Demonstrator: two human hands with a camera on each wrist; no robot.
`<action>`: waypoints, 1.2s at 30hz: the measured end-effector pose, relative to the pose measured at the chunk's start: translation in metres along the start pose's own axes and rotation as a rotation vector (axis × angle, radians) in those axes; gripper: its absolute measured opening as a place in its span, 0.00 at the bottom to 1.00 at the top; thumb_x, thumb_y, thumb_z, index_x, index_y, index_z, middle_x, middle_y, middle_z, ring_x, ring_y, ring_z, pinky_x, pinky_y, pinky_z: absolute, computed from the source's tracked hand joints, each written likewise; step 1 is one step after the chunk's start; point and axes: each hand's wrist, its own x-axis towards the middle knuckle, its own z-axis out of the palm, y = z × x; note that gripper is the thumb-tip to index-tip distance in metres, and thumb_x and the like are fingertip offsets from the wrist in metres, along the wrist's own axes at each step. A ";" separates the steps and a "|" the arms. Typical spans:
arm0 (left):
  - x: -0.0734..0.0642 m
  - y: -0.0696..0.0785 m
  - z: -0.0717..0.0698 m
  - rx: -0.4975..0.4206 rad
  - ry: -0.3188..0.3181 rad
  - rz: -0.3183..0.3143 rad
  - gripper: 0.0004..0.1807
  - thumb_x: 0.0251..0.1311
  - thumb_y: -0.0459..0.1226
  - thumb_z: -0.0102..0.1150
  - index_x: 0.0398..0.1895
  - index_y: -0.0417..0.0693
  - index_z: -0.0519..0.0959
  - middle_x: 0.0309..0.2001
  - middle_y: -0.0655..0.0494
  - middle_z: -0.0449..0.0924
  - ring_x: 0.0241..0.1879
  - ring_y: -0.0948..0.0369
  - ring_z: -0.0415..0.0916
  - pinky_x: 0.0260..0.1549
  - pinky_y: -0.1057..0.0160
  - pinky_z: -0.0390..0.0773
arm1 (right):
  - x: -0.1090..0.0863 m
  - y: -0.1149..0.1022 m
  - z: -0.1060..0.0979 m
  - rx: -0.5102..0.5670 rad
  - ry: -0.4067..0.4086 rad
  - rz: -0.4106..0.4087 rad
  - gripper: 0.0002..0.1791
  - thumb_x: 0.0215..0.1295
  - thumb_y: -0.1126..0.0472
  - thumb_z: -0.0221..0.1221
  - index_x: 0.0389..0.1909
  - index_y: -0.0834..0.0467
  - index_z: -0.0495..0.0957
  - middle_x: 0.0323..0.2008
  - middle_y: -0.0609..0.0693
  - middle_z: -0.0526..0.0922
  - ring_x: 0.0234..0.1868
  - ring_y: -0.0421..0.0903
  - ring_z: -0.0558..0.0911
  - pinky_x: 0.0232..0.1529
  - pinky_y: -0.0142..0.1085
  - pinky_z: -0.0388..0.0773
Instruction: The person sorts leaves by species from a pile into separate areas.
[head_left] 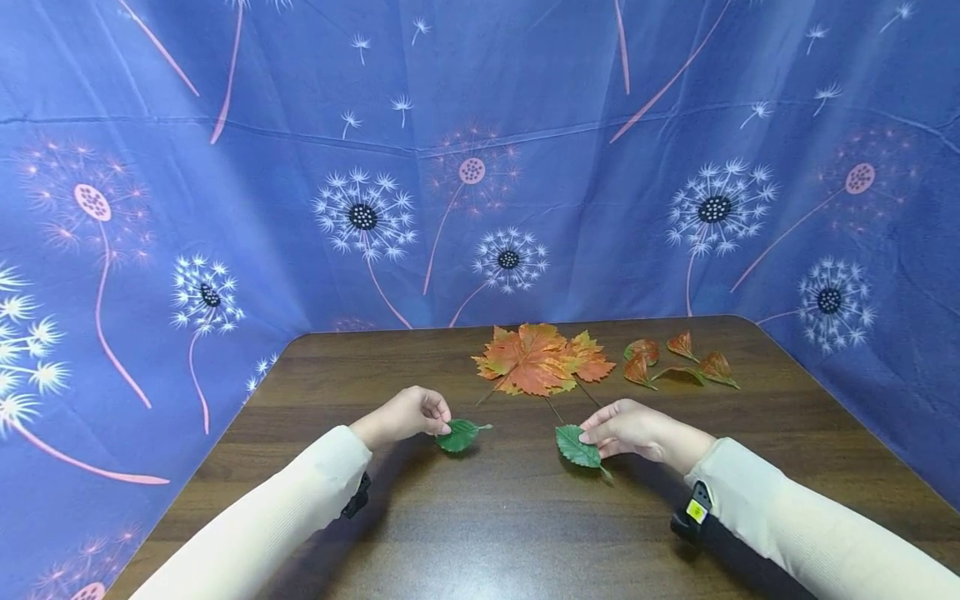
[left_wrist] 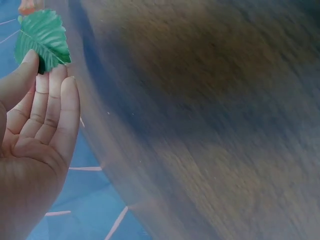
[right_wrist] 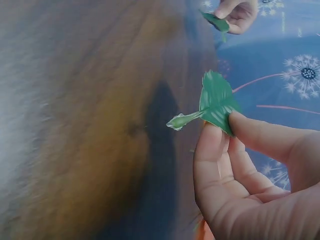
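Observation:
My left hand (head_left: 412, 413) pinches a green leaf (head_left: 458, 436) by its edge between thumb and fingers, its short stem pointing right. In the left wrist view the thumb lies across the toothed leaf (left_wrist: 44, 40), with the fingers behind it. To the right, my right hand (head_left: 637, 433) pinches a second green leaf (head_left: 577, 446), whose stem points down toward the front. The right wrist view shows the thumb on that leaf's (right_wrist: 217, 102) edge and its pale stem end free. Both leaves are held over the table, apart from each other.
Orange-yellow maple leaves (head_left: 534, 358) lie overlapping at the back middle of the wooden table (head_left: 360, 367), stems toward the front. Several smaller red-green leaves (head_left: 678, 367) are scattered right of them. A blue dandelion-print cloth (head_left: 570, 192) hangs behind the table.

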 end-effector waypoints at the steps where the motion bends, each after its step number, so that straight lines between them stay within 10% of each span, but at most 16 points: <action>1: 0.000 0.001 0.000 -0.021 0.005 -0.005 0.04 0.59 0.30 0.64 0.32 0.38 0.78 0.28 0.55 0.78 0.30 0.62 0.77 0.38 0.53 0.82 | 0.001 -0.004 0.001 0.002 0.008 0.000 0.12 0.63 0.68 0.61 0.44 0.71 0.79 0.30 0.45 0.83 0.29 0.39 0.81 0.37 0.34 0.82; 36: 0.008 -0.019 0.002 -0.389 0.266 -0.079 0.06 0.61 0.26 0.59 0.38 0.28 0.77 0.28 0.52 0.80 0.27 0.63 0.80 0.38 0.55 0.85 | 0.067 -0.042 0.039 0.322 0.081 0.023 0.03 0.67 0.71 0.55 0.39 0.65 0.76 0.25 0.48 0.81 0.28 0.41 0.81 0.37 0.32 0.83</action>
